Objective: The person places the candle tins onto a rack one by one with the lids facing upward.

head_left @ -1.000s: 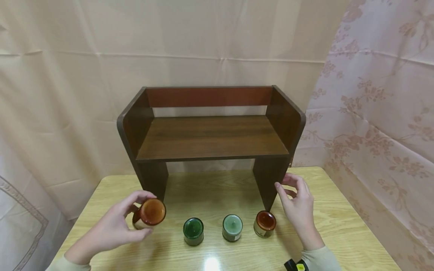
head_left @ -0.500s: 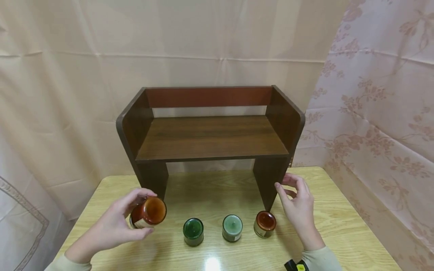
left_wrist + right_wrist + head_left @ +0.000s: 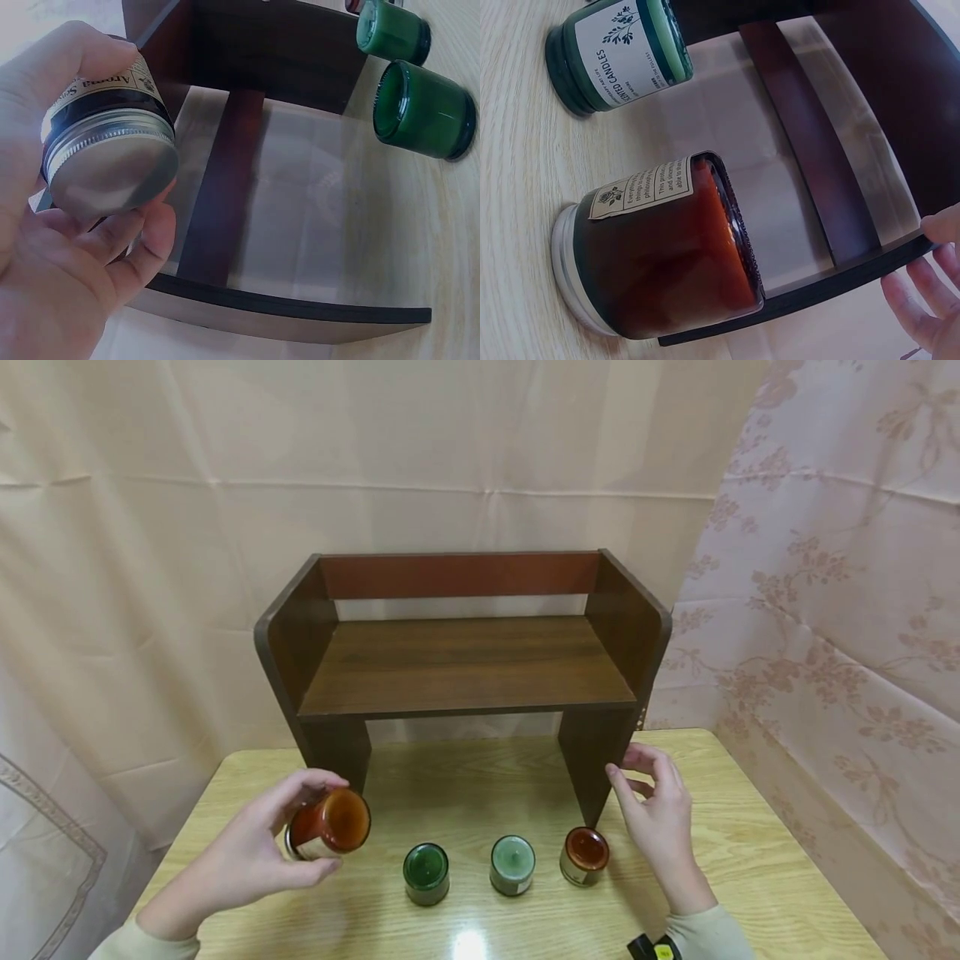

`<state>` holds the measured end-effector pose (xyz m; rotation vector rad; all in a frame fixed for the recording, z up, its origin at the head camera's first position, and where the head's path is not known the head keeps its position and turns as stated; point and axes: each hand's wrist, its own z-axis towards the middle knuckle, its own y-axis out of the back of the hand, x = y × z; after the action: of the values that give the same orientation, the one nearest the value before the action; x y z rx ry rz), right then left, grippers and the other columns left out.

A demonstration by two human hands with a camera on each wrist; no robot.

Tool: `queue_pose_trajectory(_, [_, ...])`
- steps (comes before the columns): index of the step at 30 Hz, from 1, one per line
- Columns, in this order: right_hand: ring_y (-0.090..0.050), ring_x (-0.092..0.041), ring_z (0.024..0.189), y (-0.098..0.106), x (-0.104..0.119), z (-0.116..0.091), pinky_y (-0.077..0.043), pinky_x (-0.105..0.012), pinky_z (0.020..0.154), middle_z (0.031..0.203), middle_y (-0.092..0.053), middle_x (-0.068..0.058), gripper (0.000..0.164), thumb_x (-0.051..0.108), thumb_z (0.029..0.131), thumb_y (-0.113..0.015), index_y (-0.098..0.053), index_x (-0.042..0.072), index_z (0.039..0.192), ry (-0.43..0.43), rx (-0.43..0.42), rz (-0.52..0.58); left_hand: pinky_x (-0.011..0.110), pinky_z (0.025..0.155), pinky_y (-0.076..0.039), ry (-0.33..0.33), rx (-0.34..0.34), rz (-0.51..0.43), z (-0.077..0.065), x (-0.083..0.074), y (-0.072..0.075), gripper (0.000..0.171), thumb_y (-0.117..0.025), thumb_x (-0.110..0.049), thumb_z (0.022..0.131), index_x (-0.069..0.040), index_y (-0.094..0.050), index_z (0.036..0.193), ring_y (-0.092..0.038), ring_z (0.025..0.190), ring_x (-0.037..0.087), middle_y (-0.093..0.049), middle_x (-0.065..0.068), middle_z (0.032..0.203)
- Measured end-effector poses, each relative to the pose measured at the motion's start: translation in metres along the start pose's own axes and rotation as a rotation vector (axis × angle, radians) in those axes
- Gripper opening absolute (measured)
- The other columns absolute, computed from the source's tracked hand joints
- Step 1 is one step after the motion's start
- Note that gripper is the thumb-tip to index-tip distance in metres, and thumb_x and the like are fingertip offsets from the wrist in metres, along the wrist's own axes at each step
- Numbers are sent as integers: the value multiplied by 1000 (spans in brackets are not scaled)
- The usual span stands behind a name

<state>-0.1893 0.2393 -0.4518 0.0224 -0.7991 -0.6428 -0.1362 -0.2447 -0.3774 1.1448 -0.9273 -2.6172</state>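
The left hand point(image 3: 258, 839) grips a tilted brown jar point(image 3: 330, 822) above the table point(image 3: 750, 852), left of two green jars point(image 3: 427, 875). The right hand point(image 3: 663, 814) pinches the shelf's side panel point(image 3: 594, 747), near another brown jar point(image 3: 584, 858).

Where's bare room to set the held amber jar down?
The upper board is bare between the side panels. Below, the table is free behind the dark green jar and pale green jar. Crowded: front right, where the standing amber jar is close to the right side panel and the right grip holding it.
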Motion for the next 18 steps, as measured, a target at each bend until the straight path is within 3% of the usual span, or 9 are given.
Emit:
queue_pose_trajectory(7, [-66,0,101,0,-1,0,-56,-7,81,109,-70,-20,39,-13,90,-82,-64,-11,124,1,2,0,16,91,-54,-41,-18,-20,3,-3,2,81,-101,6,69,-10,-60,137,-71,101,13,-71,3,122])
queue_pose_trajectory(18, [-65,1,103,0,0,0,-56,-7,81,109,-69,-21,39,-14,90,-82,-64,-11,124,21,5,-8,16,94,-55,9,-23,-21,7,-8,7,82,-99,10,68,-13,-61,137,-71,106,12,-71,0,127])
